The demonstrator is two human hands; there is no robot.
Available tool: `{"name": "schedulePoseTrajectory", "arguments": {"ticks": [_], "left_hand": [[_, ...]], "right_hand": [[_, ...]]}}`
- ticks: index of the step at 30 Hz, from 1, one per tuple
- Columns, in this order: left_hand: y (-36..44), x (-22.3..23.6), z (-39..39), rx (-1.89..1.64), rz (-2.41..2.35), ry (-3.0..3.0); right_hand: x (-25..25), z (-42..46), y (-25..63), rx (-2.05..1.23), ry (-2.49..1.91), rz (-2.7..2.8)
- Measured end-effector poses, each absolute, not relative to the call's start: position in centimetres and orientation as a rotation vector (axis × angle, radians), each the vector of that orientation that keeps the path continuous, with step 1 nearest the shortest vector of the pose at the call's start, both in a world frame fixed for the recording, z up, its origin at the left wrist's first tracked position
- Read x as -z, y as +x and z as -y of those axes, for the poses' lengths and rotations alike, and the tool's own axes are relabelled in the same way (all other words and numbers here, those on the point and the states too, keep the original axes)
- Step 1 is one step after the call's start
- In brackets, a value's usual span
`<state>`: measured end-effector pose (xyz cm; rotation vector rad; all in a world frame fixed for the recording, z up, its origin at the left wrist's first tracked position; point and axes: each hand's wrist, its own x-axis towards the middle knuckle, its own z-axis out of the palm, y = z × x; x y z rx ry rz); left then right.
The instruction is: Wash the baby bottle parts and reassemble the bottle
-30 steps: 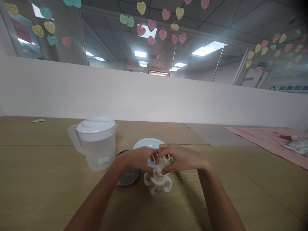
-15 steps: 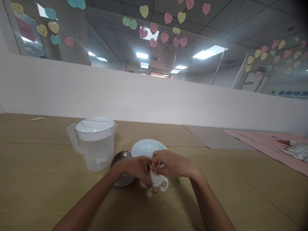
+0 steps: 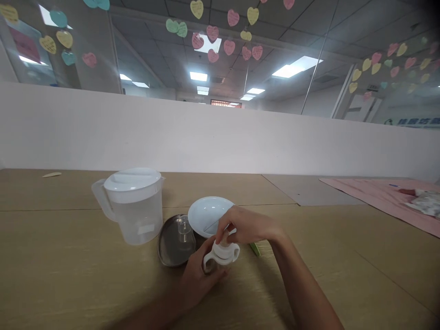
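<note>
A small baby bottle (image 3: 222, 257) with a white collar and two white side handles is in front of me. My left hand (image 3: 201, 275) wraps round its body from the left and below. From above, my right hand (image 3: 240, 227) pinches the pale teat (image 3: 225, 237) at the bottle's top, its fingers partly covering it. Just left of the bottle lies a grey metal tray (image 3: 168, 247) with a clear plastic cap (image 3: 184, 227) in it. Behind my hands is a white bowl (image 3: 202, 211) with a thin object inside that I cannot make out.
A lidded translucent pitcher (image 3: 139, 215) stands at the left. A green strip-like object (image 3: 255, 249) pokes out below my right wrist. To the far right, a pink cloth (image 3: 364, 192) bears a doll-like item (image 3: 426, 201). The white wall (image 3: 213, 137) rises behind the table.
My left hand has gone from the bottle's collar down round its body, uncovering the tray and clear cap. My right hand stays at the teat. The bottle now tilts slightly.
</note>
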<state>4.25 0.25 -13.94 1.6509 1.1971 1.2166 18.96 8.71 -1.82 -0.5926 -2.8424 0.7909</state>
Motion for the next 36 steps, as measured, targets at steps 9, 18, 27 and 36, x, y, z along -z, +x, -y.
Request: {"name": "schedulePoseTrajectory", "arguments": {"ticks": [9, 18, 27, 36], "left_hand": [[4.4, 13.6, 0.2, -1.217, -1.233, 1.640], [4.3, 14.3, -0.2, -1.329, -1.188, 1.592], [4.1, 14.8, -0.7, -1.370, -1.124, 1.443], [4.2, 14.1, -0.5, -1.333, -1.125, 1.447]], "right_hand": [[1.5, -9.0, 18.9, -0.953, -0.480, 2.887], [2.1, -7.6, 17.9, -0.714, -1.121, 2.654], [7.4, -7.2, 19.5, -0.745, -0.709, 2.287], [12.8, -6.4, 18.3, -0.599, -0.450, 2.008]]}}
